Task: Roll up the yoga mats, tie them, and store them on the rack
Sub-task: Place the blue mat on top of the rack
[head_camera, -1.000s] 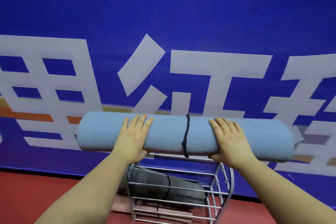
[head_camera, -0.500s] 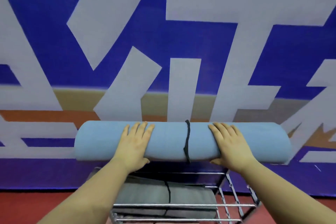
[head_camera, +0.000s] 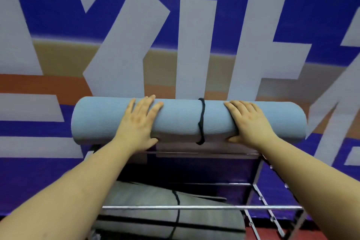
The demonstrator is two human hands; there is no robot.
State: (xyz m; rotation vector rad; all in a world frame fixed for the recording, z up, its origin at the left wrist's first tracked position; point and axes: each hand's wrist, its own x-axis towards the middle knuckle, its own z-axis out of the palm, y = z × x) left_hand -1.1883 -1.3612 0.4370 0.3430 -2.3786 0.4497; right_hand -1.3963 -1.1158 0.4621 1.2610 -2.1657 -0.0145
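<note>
Rolled blue yoga mat level above the top rail of the metal rack, tied near its middle by a black cord; gripped left of the cord by the left hand, fingers over the top, thumb beneath; gripped right of the cord by the right hand likewise; lower inside the rack, a grey rolled mat with its own dark tie; behind the rack, a blue banner with pale lettering.

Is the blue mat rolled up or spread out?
Rolled up. The blue mat is a tight tube with a black tie looped around its middle.
</note>
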